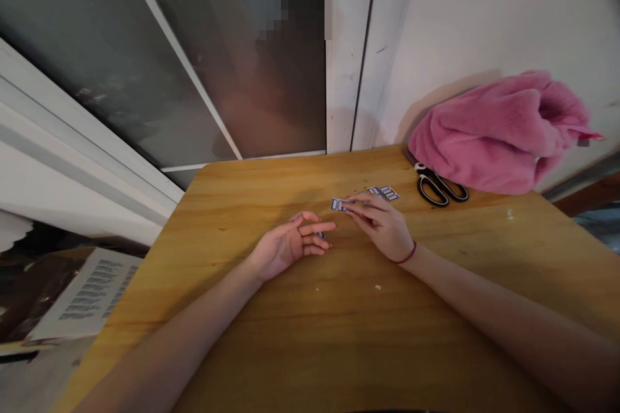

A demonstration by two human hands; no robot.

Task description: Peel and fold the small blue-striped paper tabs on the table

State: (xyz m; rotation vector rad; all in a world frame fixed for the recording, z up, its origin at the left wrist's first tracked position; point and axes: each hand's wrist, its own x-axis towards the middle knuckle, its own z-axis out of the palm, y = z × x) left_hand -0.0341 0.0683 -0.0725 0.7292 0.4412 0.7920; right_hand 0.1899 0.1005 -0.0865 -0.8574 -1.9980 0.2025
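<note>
My right hand (pixel 382 222) pinches a small flat blue-and-white piece (pixel 336 204), a label or card by its look, between thumb and fingers. Just beyond those fingers, similar blue-and-white pieces (pixel 389 193) lie on the wooden table (pixel 310 335). To the left, my left hand (pixel 295 242) is turned partly palm up with its fingers apart. A bit of blue and white (pixel 320 234) shows between the left fingers; whether it touches them or lies on the table, I cannot tell. Print on the pieces is too small to read.
Black-handled scissors (pixel 438 188) lie at the back right, their blades partly under a pink plush cloth (pixel 494 135). Frosted sliding panels (pixel 271 90) and a white wall stand behind the table. A printed cardboard box (pixel 92 293) sits below its left edge. White crumbs (pixel 378 287) dot the tabletop.
</note>
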